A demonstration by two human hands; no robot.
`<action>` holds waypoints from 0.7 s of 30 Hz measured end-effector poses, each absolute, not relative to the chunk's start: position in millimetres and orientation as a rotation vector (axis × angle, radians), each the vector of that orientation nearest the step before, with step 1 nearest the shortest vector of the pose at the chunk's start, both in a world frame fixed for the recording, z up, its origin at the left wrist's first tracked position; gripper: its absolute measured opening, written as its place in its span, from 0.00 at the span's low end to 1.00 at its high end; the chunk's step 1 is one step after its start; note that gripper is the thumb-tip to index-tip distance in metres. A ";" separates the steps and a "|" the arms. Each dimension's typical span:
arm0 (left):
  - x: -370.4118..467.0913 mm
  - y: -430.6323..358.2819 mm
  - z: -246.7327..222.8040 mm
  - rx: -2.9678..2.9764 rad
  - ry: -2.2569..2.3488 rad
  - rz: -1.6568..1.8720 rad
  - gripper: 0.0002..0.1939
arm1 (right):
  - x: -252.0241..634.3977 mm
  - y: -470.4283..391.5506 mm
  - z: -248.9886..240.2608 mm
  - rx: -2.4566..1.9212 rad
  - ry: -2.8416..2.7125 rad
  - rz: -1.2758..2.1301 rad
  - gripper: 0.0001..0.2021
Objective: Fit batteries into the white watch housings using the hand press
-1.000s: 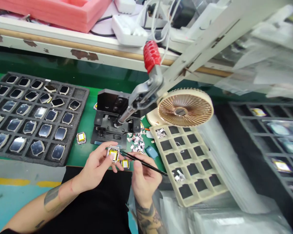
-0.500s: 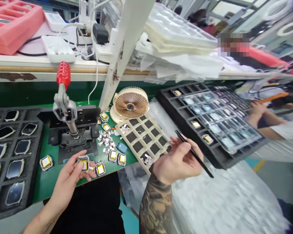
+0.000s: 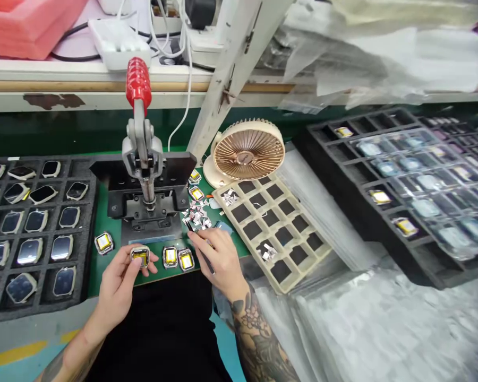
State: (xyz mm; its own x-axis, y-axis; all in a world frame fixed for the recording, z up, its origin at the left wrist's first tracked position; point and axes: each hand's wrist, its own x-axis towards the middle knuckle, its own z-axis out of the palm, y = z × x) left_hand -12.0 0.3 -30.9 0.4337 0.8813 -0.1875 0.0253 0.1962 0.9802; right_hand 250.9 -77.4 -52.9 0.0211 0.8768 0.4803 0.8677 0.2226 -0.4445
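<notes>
My left hand (image 3: 121,278) is closed on a smartwatch case (image 3: 140,257), its open side with yellow parts turned up, just above the bench's front edge. Black tweezers (image 3: 207,262) are in my right hand (image 3: 222,257), their tips at a heap of small white pieces (image 3: 198,213). Whether the tips grip a piece is too small to tell. Between my hands lie a watch case (image 3: 169,257) and another case (image 3: 186,259), both with yellow and white inside. One more case (image 3: 104,243) rests left of my left hand.
Behind my hands stands a black press with a red handle (image 3: 138,85). A dark foam tray (image 3: 82,233) of watches is at left. On the right are a fan (image 3: 249,154), a beige compartment tray (image 3: 276,281) and a black tray (image 3: 342,217). A shelf edge (image 3: 103,101) runs above.
My right hand with the tweezers has swung left from beside the black tray to the white pieces. My left hand still holds the watch case. The view has turned left and down.
</notes>
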 end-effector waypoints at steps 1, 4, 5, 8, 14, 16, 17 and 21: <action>-12.6 -0.6 -32.9 1.248 0.946 0.740 0.12 | 249.9 -79.8 -54.6 -1.618 -1.823 0.021 0.23; -11.5 -4.6 -41.3 1.286 0.908 0.696 0.12 | 244.7 -92.9 -62.9 -1.609 -1.791 0.015 0.23; -10.1 -5.9 -44.7 1.284 0.892 0.682 0.13 | 242.8 -97.6 -66.7 -1.614 -1.777 0.002 0.22; -4.4 -7.8 -54.8 1.273 0.866 0.655 0.14 | 238.5 -106.2 -78.2 -1.654 -1.749 -0.027 0.16; -1.6 -6.3 -68.3 1.419 0.874 0.666 0.12 | 235.2 -108.1 -84.9 -1.722 -1.780 -0.052 0.15; -3.3 -7.1 -69.8 1.470 0.877 0.683 0.12 | 243.9 -114.3 -79.4 -1.747 -1.739 -0.120 0.17; -4.3 -7.8 -69.8 1.489 0.880 0.691 0.12 | 251.8 -119.8 -74.5 -1.790 -1.667 -0.174 0.17; -6.3 -9.0 -65.6 1.569 0.923 0.708 0.14 | 300.2 -151.6 -46.5 -2.235 -1.309 -0.338 0.11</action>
